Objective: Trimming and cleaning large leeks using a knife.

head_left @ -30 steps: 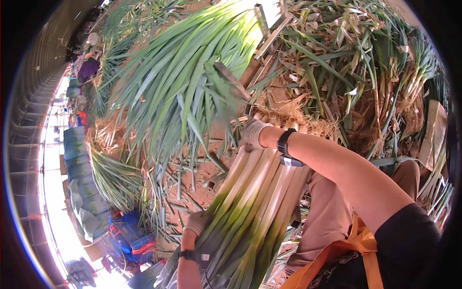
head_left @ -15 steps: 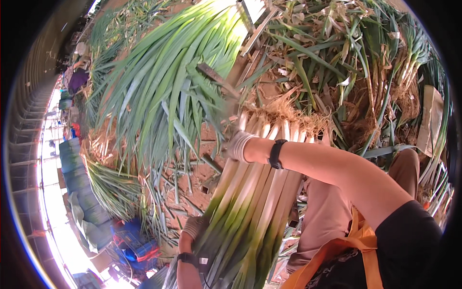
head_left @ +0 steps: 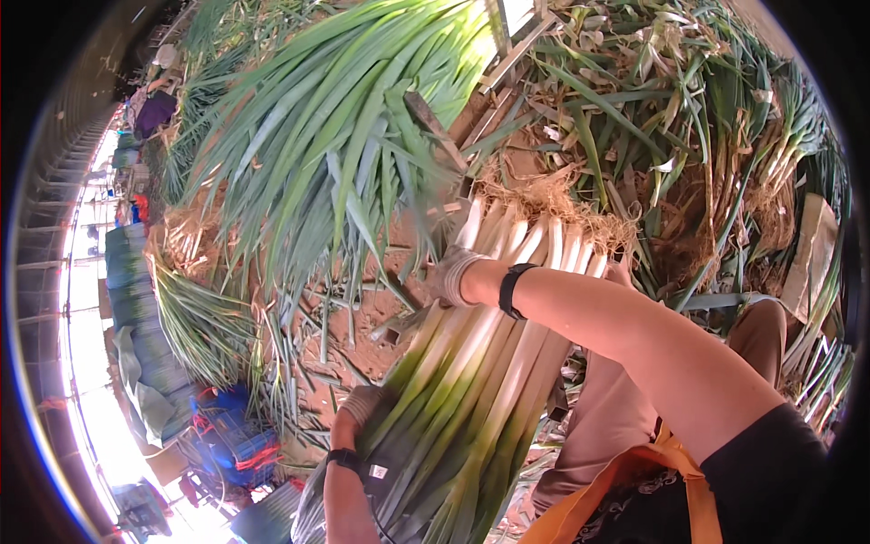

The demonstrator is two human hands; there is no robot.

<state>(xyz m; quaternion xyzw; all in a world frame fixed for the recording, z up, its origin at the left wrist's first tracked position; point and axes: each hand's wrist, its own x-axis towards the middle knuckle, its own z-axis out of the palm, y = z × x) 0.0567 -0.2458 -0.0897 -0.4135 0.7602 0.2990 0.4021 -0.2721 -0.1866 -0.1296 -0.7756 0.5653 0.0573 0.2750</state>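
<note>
A thick bundle of leeks [head_left: 480, 349] lies slantwise across the middle, its white stems and brown roots at the far end and its green leaves toward me. My right hand [head_left: 456, 275], in a pale striped glove, grips the left side of the white stems, with my forearm crossing over the bundle. Lower down, my left hand [head_left: 364, 402], gloved as well, holds the bundle's left edge where the leaves turn green. The fingers of both hands are mostly hidden behind the stems.
A large heap of leeks [head_left: 335, 136] hangs over a wooden frame [head_left: 517, 54] at the far left. Loose leaves and leeks [head_left: 625, 118] cover the ground at the far right. A smaller pile [head_left: 204, 317] and a blue crate [head_left: 231, 435] stand left. My knee [head_left: 761, 335] is at right.
The view has shifted slightly, so the far heap and the root ends appear farther right. Both hands stay at about the same places on the bundle.
</note>
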